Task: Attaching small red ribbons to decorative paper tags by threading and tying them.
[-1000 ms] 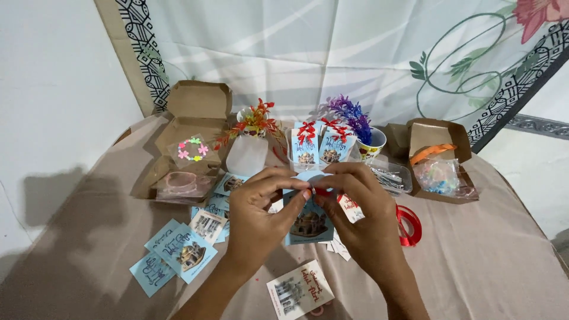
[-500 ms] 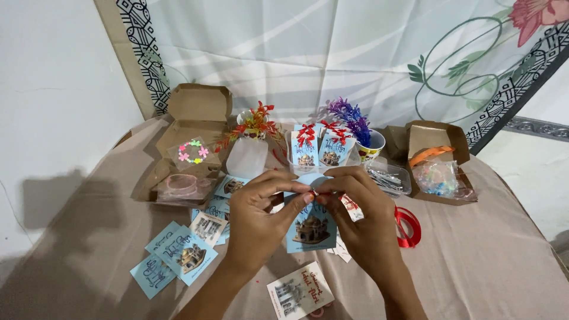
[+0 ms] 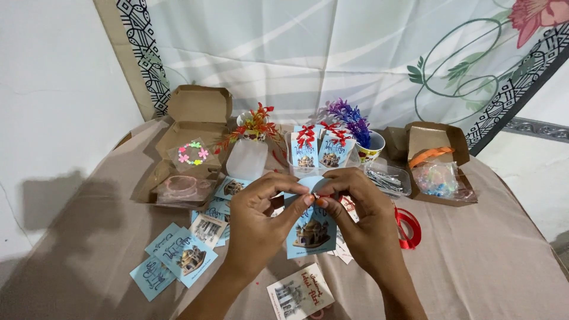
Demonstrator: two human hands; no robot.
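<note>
Paper-thin blue card (image 3: 312, 228) is bending easily — left hand (image 3: 256, 228) and right hand (image 3: 366, 222) are pinching its top edge.

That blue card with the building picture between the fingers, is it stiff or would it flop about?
The blue card hangs flat below both hands, left hand and right hand, without curling, so it is probably fairly stiff. It looks thin, so likely light. Pinched only at its top edge, it could swing or crease easily.
</note>
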